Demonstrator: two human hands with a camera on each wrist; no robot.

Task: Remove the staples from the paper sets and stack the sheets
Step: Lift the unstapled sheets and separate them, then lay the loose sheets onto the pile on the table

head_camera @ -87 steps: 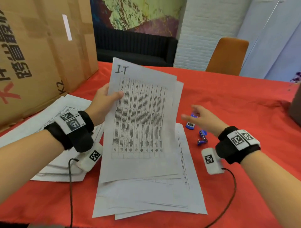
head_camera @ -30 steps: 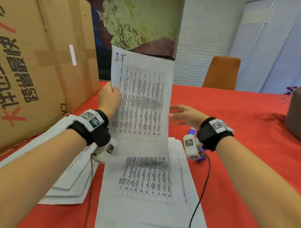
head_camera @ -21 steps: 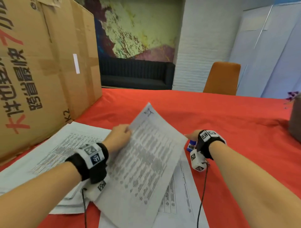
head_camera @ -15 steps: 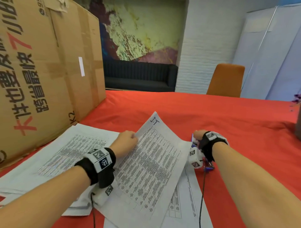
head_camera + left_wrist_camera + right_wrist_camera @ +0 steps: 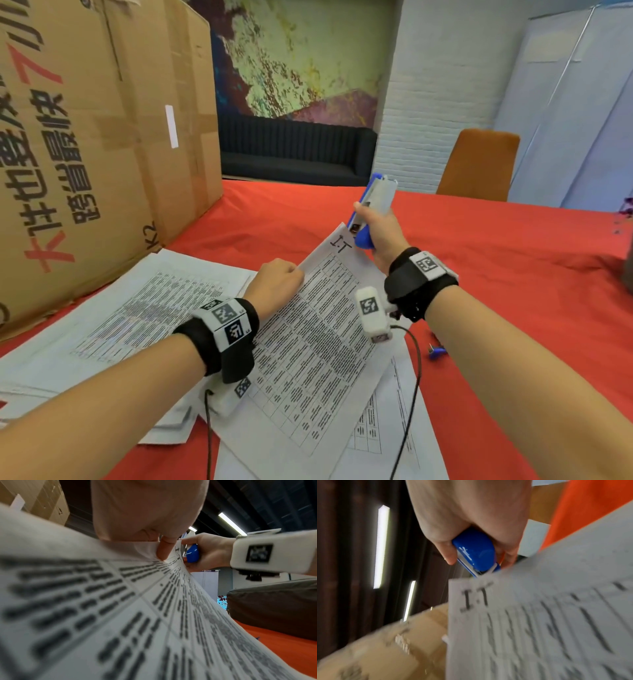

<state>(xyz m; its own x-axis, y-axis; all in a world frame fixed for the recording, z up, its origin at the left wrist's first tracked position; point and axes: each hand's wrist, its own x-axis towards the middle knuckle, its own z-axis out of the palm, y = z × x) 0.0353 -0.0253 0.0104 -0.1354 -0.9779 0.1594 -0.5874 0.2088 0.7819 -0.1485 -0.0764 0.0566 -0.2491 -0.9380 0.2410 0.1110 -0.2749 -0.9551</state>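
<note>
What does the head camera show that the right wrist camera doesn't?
Only the head view shows the left hand gripping the paper set's edge, the paper piles on the red table, and a small blue piece lying there. Only the right wrist view shows ceiling lights. Both show the right hand holding the blue stapler at the corner of the paper set marked I.T, and the cardboard box.

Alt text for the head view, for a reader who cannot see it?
On a red table, the right hand grips a blue stapler at the top corner of a printed paper set marked "I.T", while the left hand holds its top edge. More sheets lie left.
</note>
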